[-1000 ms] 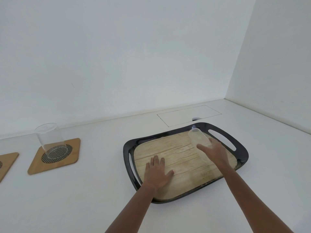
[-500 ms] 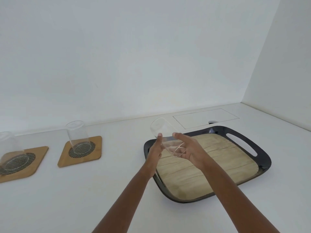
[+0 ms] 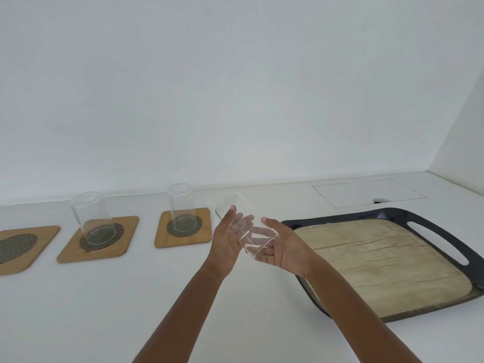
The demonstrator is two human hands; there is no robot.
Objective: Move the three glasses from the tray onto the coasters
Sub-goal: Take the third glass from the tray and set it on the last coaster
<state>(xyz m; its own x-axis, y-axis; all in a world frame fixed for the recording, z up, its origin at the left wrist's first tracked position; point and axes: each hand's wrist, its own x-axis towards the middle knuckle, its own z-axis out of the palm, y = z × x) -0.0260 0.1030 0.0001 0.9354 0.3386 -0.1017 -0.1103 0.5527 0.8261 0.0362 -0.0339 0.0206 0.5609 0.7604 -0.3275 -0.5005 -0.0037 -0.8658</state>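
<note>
Since half a second ago, both hands have carried the third glass (image 3: 245,227) leftward, clear of the tray's near-left corner, and the left-hand coasters have come further into view. Nearest the person, the two forearms converge over the white bench (image 3: 104,310). The left hand (image 3: 226,238) is curled around the glass near its closed base, fingers wrapped behind it, while the right hand (image 3: 284,246) cups the open end from below with fingers loosely bent. Held this way the tumbler lies tilted, base up and to the left, apparently midway through a pass from one hand to the other so it can travel on leftward.

To the right, the black-rimmed tray (image 3: 432,226) with its wood-look floor now holds no glass. Farther back on the left, two glasses stand on their bamboo coasters: the middle glass (image 3: 91,216) on the middle coaster (image 3: 98,241), the right glass (image 3: 182,206) on the right coaster (image 3: 183,227). The far-left coaster (image 3: 22,247) is bare, so it is probably the destination. Behind the tray, a flush hatch (image 3: 366,192) sits in the bench.
</note>
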